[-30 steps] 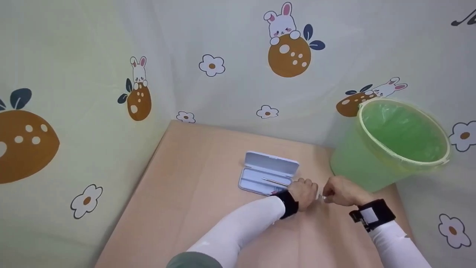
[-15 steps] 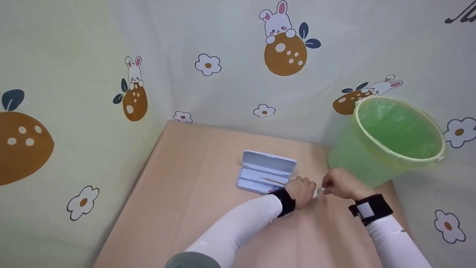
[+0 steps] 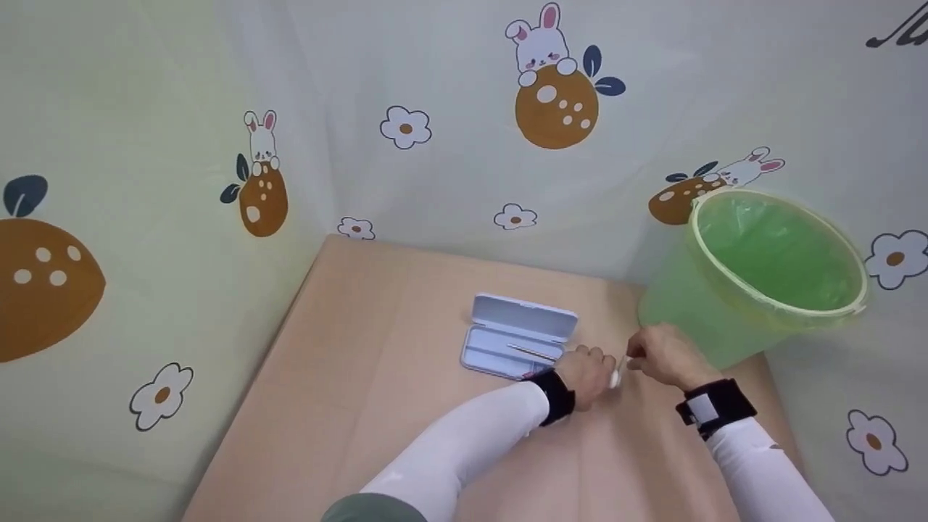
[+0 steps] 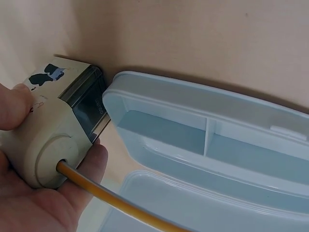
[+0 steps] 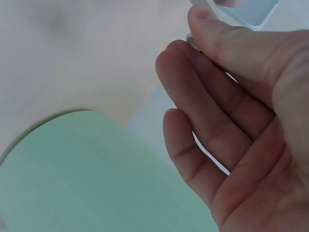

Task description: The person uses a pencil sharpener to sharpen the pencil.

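Observation:
My left hand grips a cream pencil sharpener with a dark see-through drawer and a black-and-blue print. A pencil with a yellow-orange and silvery shaft sticks into the hole in its end, and in the head view it reaches back over the case. Just right of the sharpener, my right hand pinches the sharpener's small crank handle between thumb and forefinger, the other fingers bent. Beside the left hand lies a light blue pencil case, its lid raised. The left wrist view shows a divider inside the case.
A green bucket lined with a clear bag stands at the back right, close behind my right hand. The peach tabletop meets walls printed with rabbits and flowers at the back and left.
My right hand has shifted slightly upward, and the crank handle has turned with it. The left hand keeps hold of the sharpener in place. The head view has shifted a little.

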Tool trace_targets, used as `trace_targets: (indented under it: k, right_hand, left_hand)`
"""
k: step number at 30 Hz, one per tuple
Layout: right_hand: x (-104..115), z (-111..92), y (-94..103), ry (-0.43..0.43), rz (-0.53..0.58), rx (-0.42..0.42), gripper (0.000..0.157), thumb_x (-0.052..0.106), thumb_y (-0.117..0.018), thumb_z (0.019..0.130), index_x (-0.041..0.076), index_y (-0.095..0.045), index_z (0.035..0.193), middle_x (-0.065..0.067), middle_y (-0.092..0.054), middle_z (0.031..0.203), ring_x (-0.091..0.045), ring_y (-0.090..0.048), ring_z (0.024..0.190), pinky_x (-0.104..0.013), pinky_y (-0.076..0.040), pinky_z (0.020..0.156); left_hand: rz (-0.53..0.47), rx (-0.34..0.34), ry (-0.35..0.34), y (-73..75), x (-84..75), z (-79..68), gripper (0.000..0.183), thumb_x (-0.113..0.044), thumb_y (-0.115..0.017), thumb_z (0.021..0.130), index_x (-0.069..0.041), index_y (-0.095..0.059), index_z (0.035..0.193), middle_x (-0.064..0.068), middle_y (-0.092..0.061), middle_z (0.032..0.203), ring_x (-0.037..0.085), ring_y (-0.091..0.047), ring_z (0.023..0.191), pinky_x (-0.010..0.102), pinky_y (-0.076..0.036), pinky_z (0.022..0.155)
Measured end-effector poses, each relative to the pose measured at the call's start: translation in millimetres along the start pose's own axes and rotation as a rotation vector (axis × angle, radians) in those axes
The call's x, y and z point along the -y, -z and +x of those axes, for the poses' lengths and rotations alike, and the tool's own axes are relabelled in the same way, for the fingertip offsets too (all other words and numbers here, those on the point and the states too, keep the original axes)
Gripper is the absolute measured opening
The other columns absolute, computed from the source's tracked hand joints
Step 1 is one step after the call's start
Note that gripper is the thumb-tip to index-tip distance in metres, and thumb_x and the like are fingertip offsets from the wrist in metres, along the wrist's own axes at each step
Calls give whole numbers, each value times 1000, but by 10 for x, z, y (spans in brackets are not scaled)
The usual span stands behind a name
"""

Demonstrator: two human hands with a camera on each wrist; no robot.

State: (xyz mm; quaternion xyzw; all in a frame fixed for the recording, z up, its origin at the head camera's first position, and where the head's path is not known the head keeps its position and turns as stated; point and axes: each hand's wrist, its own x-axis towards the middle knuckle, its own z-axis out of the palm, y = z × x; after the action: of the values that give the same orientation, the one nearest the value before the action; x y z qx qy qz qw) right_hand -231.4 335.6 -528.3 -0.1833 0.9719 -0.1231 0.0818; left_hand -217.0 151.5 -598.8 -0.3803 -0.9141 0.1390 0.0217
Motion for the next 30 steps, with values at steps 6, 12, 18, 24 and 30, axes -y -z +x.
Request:
trace_targets:
  k: [6,12,18,24,30]
  right_hand:
    - [-73,5,-181,-25,-17,-65,14,7,-92,86,11,-79,81,-2,-76,76,-16,-65,70,-38,-57,67]
    - [-107,-6,-306,-29,-87,-166,21,9,-94,83,13,-76,73,-1,-74,72,-18,-65,67,-40,-56,65]
    - [-108,-26,-432,3,-104,-304,21,8,-97,81,10,-78,73,-5,-77,72,-22,-69,63,-42,-58,60]
    - [-120,-20,-563,-6,-84,-328,15,1,-93,83,7,-80,77,-7,-78,75,-27,-73,67,-45,-60,63]
    - [-121,-44,-640,-34,-53,-308,12,-2,-90,84,5,-81,81,-8,-77,77,-29,-74,70,-48,-62,67]
  left_hand:
    - [-25,-7,0,-20,-24,-17,55,-46,-79,97,-20,-58,140,-7,-69,120,10,-66,104,22,-62,76]
    - [-45,-26,17,-32,-37,-9,55,-47,-79,97,-20,-59,141,-7,-69,120,10,-67,103,23,-61,76]
    - [-58,-37,19,-43,-2,1,53,-47,-79,97,-20,-61,139,-6,-70,121,11,-67,105,24,-62,77]
    - [-87,-37,30,-40,7,7,53,-46,-80,96,-21,-60,139,-7,-69,123,11,-67,107,24,-61,79]
    - [-117,-24,55,-20,-14,-14,54,-46,-83,94,-23,-60,138,-7,-69,123,11,-66,108,24,-61,80]
